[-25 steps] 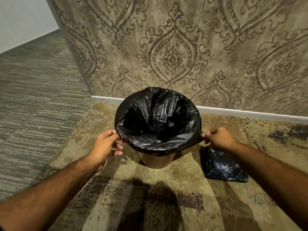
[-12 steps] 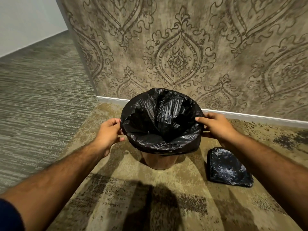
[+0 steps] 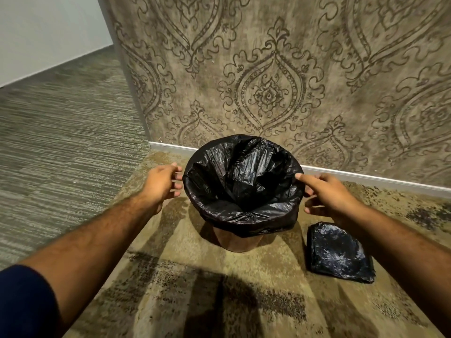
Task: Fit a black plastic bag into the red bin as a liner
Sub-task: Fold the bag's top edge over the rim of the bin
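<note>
The red bin is stood upright, mouth upward; the black plastic bag is folded over its rim — left hand and right hand are spread, fingers apart, nothing gripped; no writing is legible.

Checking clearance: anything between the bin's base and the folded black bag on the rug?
Nothing: in the head view only bare rug and shadow separate the bin base from the folded black bag; they sit apart.

Damask-patterned wall, white baseboard, mottled carpet.
</note>
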{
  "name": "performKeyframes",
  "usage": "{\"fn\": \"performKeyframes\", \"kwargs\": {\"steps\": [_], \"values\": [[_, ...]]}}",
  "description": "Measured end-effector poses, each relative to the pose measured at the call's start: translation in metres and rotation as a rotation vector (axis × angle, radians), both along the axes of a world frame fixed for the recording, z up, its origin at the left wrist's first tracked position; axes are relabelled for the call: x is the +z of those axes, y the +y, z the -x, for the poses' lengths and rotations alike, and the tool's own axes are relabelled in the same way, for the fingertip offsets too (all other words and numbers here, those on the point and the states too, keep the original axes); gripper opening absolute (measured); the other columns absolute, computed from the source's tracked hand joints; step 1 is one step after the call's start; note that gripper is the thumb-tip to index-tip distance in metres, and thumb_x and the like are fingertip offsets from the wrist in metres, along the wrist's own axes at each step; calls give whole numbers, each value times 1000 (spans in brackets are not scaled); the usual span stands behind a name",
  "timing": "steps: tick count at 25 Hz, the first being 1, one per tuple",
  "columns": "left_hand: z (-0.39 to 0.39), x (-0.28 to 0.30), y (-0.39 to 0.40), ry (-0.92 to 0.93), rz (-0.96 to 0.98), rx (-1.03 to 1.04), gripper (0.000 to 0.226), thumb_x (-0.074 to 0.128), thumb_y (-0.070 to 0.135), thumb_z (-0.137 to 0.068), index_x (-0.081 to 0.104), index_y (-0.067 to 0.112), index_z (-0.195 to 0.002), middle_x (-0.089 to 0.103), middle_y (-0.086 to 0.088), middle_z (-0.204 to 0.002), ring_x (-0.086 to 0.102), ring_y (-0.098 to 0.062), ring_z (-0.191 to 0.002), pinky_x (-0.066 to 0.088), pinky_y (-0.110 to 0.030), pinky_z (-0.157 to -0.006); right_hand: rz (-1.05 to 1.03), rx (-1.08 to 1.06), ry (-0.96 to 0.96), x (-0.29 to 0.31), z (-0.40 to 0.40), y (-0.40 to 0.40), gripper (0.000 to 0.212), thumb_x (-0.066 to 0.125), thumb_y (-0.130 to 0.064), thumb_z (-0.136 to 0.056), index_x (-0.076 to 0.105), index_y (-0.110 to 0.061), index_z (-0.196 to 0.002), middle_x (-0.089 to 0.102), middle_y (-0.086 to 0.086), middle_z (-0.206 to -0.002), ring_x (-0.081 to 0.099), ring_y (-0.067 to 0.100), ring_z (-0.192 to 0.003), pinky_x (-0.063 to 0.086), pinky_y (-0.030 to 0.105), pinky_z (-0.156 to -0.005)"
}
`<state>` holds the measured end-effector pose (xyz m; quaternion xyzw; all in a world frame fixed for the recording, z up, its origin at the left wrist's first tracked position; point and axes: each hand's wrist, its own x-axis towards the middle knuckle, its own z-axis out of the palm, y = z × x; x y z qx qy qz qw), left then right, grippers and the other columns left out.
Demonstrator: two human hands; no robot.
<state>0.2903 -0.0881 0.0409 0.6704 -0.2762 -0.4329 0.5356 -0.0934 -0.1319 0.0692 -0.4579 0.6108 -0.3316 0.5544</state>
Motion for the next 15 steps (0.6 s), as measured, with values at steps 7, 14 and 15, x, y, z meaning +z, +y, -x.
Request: {"fn": "performKeyframes", "kwargs": {"steps": [7,14,15], "values": [[8,2,-20,-121,-10,-120,20,50,16,-105,62,17,-88,66,-4,-75,61,-16,-63,53,-31,-58,-75,116,-4,-2,-5,8,38,80,-24,-93,61,-6,-121,76,15,-104,74,22,-68,61,32,-59],[-4,13,-28,-214,-153,-183,23,47,16,-104,61,9,-87,64,-17,-84,60,-23,-62,53,-28,-50,-47,107,29,-1,-23,2,34,75,-29,-97,63,-12,-124,79,11,-110,73,23,-82,61,30,-57],[-4,22,-34,-169,-123,-168,25,49,22,-103,61,11,-83,64,-15,-83,60,-23,-62,53,-29,-54,-45,99,24,1,-26,-1,34,75,-31,-96,64,-13,-123,79,9,-107,72,22,-82,60,30,-57]]}}
